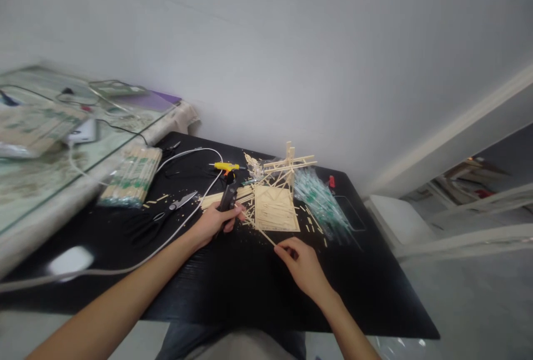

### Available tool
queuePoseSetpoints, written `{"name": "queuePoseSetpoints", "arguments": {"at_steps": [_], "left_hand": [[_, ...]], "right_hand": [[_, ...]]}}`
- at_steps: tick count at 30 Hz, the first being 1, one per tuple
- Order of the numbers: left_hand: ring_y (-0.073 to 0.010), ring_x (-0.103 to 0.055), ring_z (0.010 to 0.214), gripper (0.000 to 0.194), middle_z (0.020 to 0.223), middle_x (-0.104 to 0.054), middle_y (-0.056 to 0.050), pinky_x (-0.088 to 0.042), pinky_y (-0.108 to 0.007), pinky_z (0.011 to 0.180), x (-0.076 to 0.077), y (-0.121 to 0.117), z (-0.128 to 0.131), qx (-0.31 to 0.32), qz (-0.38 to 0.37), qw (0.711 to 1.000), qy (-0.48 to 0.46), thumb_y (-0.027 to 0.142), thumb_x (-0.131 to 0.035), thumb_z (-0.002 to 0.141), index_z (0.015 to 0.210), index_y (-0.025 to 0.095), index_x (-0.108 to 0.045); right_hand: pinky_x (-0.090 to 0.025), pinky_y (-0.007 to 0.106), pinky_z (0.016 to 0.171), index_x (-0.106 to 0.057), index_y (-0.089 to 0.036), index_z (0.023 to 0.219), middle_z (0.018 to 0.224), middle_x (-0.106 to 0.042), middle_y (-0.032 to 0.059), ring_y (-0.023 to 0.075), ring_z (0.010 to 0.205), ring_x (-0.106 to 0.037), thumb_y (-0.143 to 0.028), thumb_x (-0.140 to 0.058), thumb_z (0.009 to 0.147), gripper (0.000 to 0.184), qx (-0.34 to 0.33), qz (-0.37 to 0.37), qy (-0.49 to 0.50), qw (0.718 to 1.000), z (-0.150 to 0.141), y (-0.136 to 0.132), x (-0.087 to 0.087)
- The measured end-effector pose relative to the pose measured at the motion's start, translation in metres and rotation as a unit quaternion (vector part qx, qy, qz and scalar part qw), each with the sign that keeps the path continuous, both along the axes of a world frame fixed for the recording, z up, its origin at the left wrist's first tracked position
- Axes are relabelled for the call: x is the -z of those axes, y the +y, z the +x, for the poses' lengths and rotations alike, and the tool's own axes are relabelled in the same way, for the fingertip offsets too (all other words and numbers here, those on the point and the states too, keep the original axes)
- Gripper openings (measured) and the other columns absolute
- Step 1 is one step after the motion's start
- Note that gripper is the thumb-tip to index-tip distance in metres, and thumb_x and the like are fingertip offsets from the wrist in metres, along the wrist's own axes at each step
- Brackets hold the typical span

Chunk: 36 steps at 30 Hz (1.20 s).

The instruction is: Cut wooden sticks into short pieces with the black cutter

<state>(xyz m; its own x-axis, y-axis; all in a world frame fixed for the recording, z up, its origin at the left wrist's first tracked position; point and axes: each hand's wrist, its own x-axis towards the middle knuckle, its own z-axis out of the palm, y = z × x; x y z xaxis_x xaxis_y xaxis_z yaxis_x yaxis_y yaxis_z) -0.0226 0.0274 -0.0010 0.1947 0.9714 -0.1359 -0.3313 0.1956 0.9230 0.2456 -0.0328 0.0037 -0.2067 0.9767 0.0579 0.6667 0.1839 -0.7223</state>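
Note:
My left hand (216, 221) is closed around a black hand tool (228, 196), whose exact kind I cannot make out. Between the thumb and fingers of my right hand (297, 263) is the near end of a thin wooden stick (264, 236); its far end reaches the fingers of my left hand and the tool. Just beyond lies a flat panel of pale wooden sticks (277, 210). Behind the panel stands a stick frame (289, 166) with uprights and crossing pieces. More loose sticks (212, 199) lie beside the tool, and short cut pieces are scattered around.
A yellow glue gun (227, 166) lies at the back, near a white cable (183, 232) crossing the black table (250, 299). Scissors (183, 200) and a stick bundle (131, 177) are left; green-and-clear plastic wrappers (320, 199) right. A glass-topped table (137, 138) adjoins on the left.

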Motion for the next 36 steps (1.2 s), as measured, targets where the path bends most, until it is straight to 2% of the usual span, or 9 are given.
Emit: {"name": "queuePoseSetpoints", "arguments": {"at_steps": [4, 9, 12, 16, 20, 27, 32, 36], "left_hand": [[-0.0036, -0.039, 0.042, 0.037, 0.064, -0.063, 0.000, -0.030, -0.020, 0.042, -0.007, -0.002, -0.005, -0.016, -0.027, 0.999, -0.010, 0.042, -0.085, 0.073, 0.081, 0.011, -0.066], [-0.0033, -0.034, 0.040, 0.035, 0.052, -0.048, 0.006, -0.027, -0.018, 0.041, -0.020, -0.021, -0.005, -0.032, -0.048, 0.998, -0.036, 0.038, -0.082, 0.079, 0.073, 0.015, -0.056], [-0.0032, -0.034, 0.040, 0.040, 0.052, -0.046, 0.007, -0.026, -0.017, 0.040, -0.030, -0.040, 0.000, -0.033, -0.074, 0.994, -0.071, 0.037, -0.081, 0.081, 0.067, 0.016, -0.050], [-0.0024, -0.027, 0.038, 0.045, 0.049, -0.035, 0.010, -0.024, -0.016, 0.037, -0.037, -0.064, 0.009, -0.012, -0.119, 0.984, -0.133, 0.036, -0.081, 0.080, 0.062, 0.017, -0.044], [-0.0023, -0.022, 0.038, 0.044, 0.048, -0.031, 0.011, -0.023, -0.015, 0.035, -0.038, -0.080, 0.018, 0.003, -0.143, 0.971, -0.191, 0.034, -0.083, 0.078, 0.063, 0.018, -0.045], [-0.0021, -0.012, 0.039, 0.043, 0.049, -0.026, 0.012, -0.023, -0.014, 0.033, -0.034, -0.096, 0.029, 0.021, -0.144, 0.951, -0.273, 0.036, -0.083, 0.077, 0.065, 0.018, -0.046], [-0.0018, -0.006, 0.040, 0.044, 0.049, -0.024, 0.013, -0.022, -0.013, 0.032, -0.033, -0.102, 0.026, 0.043, -0.150, 0.941, -0.301, 0.035, -0.084, 0.076, 0.065, 0.018, -0.045], [-0.0018, -0.002, 0.041, 0.045, 0.049, -0.020, 0.014, -0.021, -0.012, 0.031, -0.029, -0.110, 0.016, 0.053, -0.162, 0.924, -0.341, 0.031, -0.083, 0.078, 0.066, 0.019, -0.042]], "right_hand": [[-0.053, 0.035, 0.077, -0.075, -0.020, 0.097, 0.095, -0.075, 0.0077, 0.0223, 0.080, -0.067, -0.029, -0.061, 0.095, 0.017, 0.012, 0.050, 0.000, 0.999, 0.008, 0.016, 0.009], [-0.053, 0.042, 0.094, -0.073, -0.018, 0.106, 0.104, -0.070, 0.0110, 0.0275, 0.102, -0.066, -0.017, -0.061, 0.094, 0.017, -0.015, 0.132, -0.073, 0.988, 0.005, 0.037, 0.022], [-0.054, 0.042, 0.091, -0.073, -0.018, 0.107, 0.099, -0.067, 0.0107, 0.0274, 0.098, -0.065, -0.018, -0.059, 0.097, 0.017, -0.046, 0.162, -0.123, 0.978, -0.001, 0.045, 0.025], [-0.054, 0.037, 0.083, -0.073, -0.020, 0.098, 0.095, -0.065, 0.0089, 0.0254, 0.092, -0.063, -0.019, -0.058, 0.100, 0.015, -0.075, 0.184, -0.168, 0.966, -0.004, 0.051, 0.027], [-0.053, 0.035, 0.082, -0.070, -0.019, 0.096, 0.094, -0.066, 0.0077, 0.0241, 0.092, -0.063, -0.017, -0.056, 0.101, 0.015, -0.077, 0.190, -0.183, 0.962, -0.005, 0.053, 0.031], [-0.050, 0.034, 0.082, -0.066, -0.021, 0.090, 0.095, -0.067, 0.0068, 0.0232, 0.092, -0.061, -0.014, -0.053, 0.101, 0.018, -0.083, 0.206, -0.198, 0.955, -0.007, 0.055, 0.032], [-0.049, 0.036, 0.081, -0.064, -0.019, 0.090, 0.091, -0.067, 0.0077, 0.0250, 0.090, -0.060, -0.011, -0.049, 0.102, 0.020, -0.085, 0.211, -0.209, 0.951, -0.009, 0.054, 0.038], [-0.049, 0.037, 0.085, -0.066, -0.018, 0.100, 0.098, -0.067, 0.0101, 0.0264, 0.095, -0.059, -0.012, -0.048, 0.102, 0.018, -0.081, 0.214, -0.209, 0.951, -0.009, 0.055, 0.046]]}}
